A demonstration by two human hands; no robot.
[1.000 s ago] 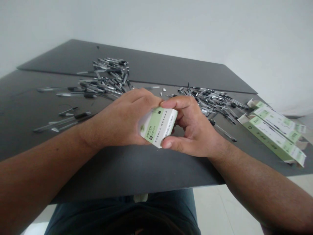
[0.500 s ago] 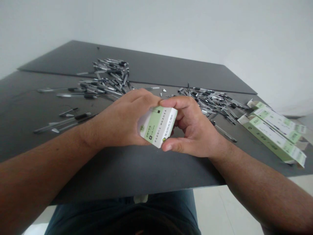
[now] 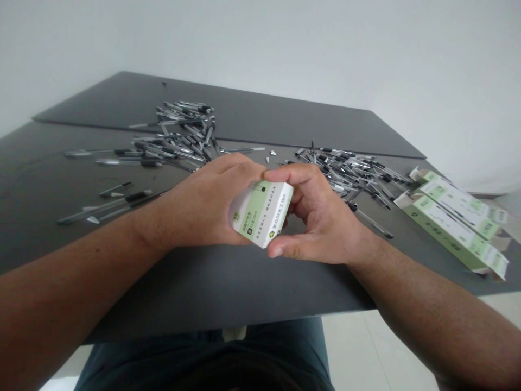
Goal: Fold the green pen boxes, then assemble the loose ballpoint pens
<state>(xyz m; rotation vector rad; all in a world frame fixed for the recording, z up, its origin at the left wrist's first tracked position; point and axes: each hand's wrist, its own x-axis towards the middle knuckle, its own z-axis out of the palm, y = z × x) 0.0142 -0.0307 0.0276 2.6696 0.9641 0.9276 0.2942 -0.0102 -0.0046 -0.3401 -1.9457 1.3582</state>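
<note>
Box (image 3: 258, 216) has turned slightly, its lettered end now showing more fully; we judge this a small adjustment within an unchanged hold. We find it mid-scene over the table (image 3: 228, 288), nearer than the pens (image 3: 175, 145). Left hand (image 3: 214, 202) grasps its left part, fingers largely hidden; right hand (image 3: 323, 217) curls, thumb and forefinger bracketing the end's near and far corners.

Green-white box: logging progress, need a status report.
Left grip around box. Right grip across its white side. Loose pens beyond; two similar boxes off right.
</note>
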